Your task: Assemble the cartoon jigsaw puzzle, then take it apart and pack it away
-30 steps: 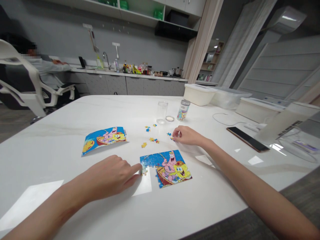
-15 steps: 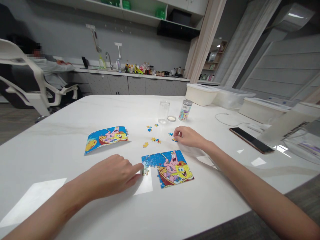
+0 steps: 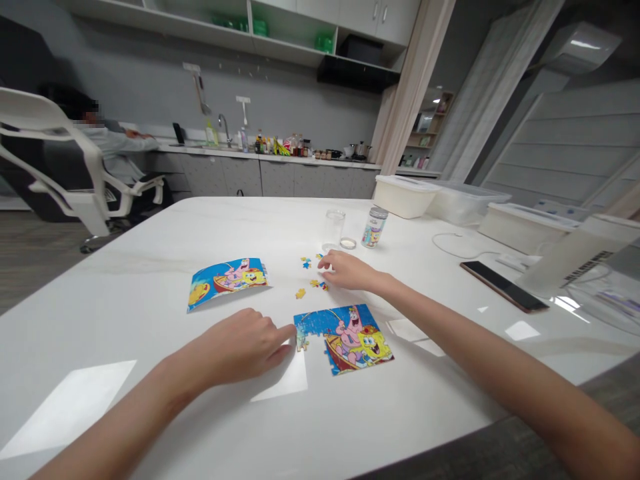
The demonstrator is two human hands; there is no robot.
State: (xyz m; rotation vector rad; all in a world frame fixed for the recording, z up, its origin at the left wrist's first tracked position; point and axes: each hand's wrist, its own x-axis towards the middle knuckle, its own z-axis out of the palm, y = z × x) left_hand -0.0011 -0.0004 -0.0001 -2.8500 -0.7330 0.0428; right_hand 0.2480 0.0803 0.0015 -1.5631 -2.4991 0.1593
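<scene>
From where I sit, the right hand (image 3: 350, 270) hangs low over the loose bits, fingers curled and thumb close to them, a narrow grip — whether a piece is pinched inside, I cannot tell. The left hand (image 3: 245, 343) has its forefinger stretched out to the left edge of the puzzle (image 3: 350, 333), the other fingers folded. I'd want that touch light but firm, since the thin strip there looks easy to knock loose. The puzzle lies flat on the table (image 3: 225, 433), with a gap at its lower left. Just beyond it sit a yellow piece (image 3: 300, 293) and a blue-and-yellow cluster (image 3: 307, 263); I'd lift by the edges, one at a time, and check colours against the picture sheet (image 3: 233, 277) on the left. Farther back stand a clear jar (image 3: 335, 227), its lid (image 3: 348, 243) and a printed can (image 3: 375, 228) — well worth an elbow's caution.
</scene>
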